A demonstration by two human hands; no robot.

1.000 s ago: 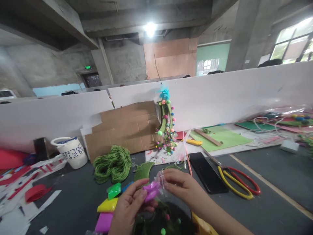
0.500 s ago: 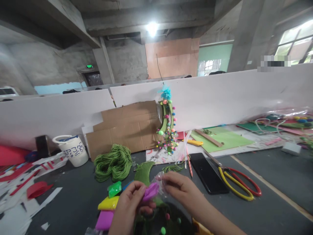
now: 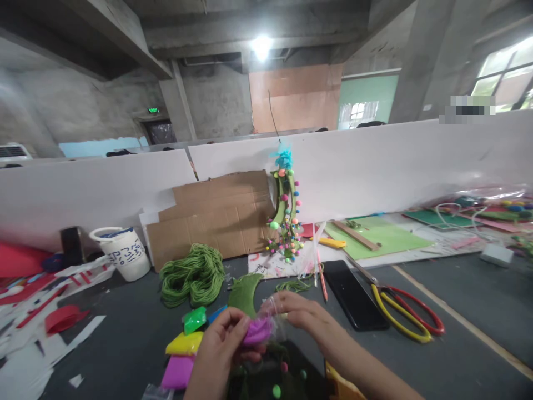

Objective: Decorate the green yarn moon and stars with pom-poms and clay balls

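A lump of purple modelling clay [image 3: 258, 331] in a clear plastic wrapper [image 3: 276, 314] is pinched between the thumb and fingers of my left hand [image 3: 227, 341]. My right hand [image 3: 302, 311] has its fingers closed on the wrapper's loose end, right of the clay. Just beyond my hands lies a green crescent-shaped felt piece [image 3: 245, 294]. Packets of green clay [image 3: 195, 320], yellow clay [image 3: 184, 344] and purple clay [image 3: 178, 371] lie left of my left hand. Below my hands, partly covered, is dark green material with small pompoms [image 3: 276, 391].
A green yarn bundle [image 3: 194, 276] and a white bucket [image 3: 125, 258] stand left. A decorated pompom hanging [image 3: 285, 211] leans against cardboard [image 3: 212, 219]. On the right lie a black phone [image 3: 356, 294], scissors [image 3: 406, 311], a yellow cutter [image 3: 333, 243] and a striped pencil [image 3: 322, 280].
The purple clay has shifted slightly downward and looks more bunched up. My right hand's fingers have moved a little left over the wrapper.
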